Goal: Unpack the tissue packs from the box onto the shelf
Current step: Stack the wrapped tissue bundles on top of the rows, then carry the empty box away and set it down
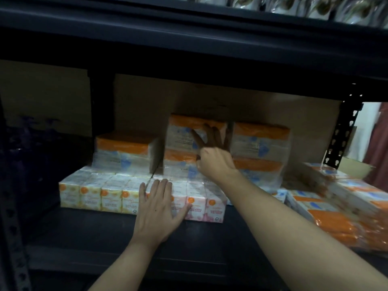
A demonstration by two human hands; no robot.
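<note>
On the dark shelf (94, 232) a low row of small white tissue packs (90, 194) stands along the front. Behind it rise three stacks of larger orange-topped packs: one at the left (123, 150), one in the middle (182, 133) and one at the right (260, 141). My left hand (159, 206) lies flat with straight fingers against the front of the low row. My right hand (214, 158) reaches further in, its spread fingers touching the face of the middle stack's upper pack. No open box is in view.
More orange-and-white packs (327, 211) lie piled on the shelf's right end, blurred. Brown cardboard (147, 101) closes the back. A black perforated upright (344, 131) stands at the right, and the shelf above (189, 28) hangs low overhead. The left of the shelf is dark.
</note>
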